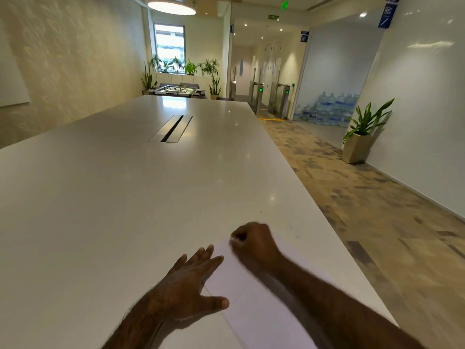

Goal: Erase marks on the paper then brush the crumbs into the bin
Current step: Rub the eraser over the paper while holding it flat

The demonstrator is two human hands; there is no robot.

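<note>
Paper: we see a white sheet of paper (pixel 251 303) lying flat on the near right part of the table, its right side close to the table's right edge and its near end running out of the bottom of the view. We cannot make out any marks or crumbs on it.
Right hand: our right hand (pixel 254 241) sits at the far corner of the paper, fingers curled tight into a fist. A small pale bit shows at the fingertips, but it is blurred, so we cannot tell whether the fist holds something or nothing. The forearm lies across the sheet.
Left hand: our left hand (pixel 187 285) is flat and released, fingers straight and spread. The fingers and thumb rest on the paper's left edge, while the palm rests on the table beside it.
Table: a long, glossy white table (pixel 105 197) stretches away from us, with a dark slotted cable hatch (pixel 171 128) set in its middle, well apart from the paper.
Floor: patterned brown and grey carpet (pixel 377 222) runs along the table's right side.
Plant: a potted plant (pixel 362 137) stands against the white wall on the right.
Far end: we see a row of plants (pixel 186 68) below a window (pixel 169 45), a foosball table (pixel 180 91) and stacked water bottles (pixel 324 107).
</note>
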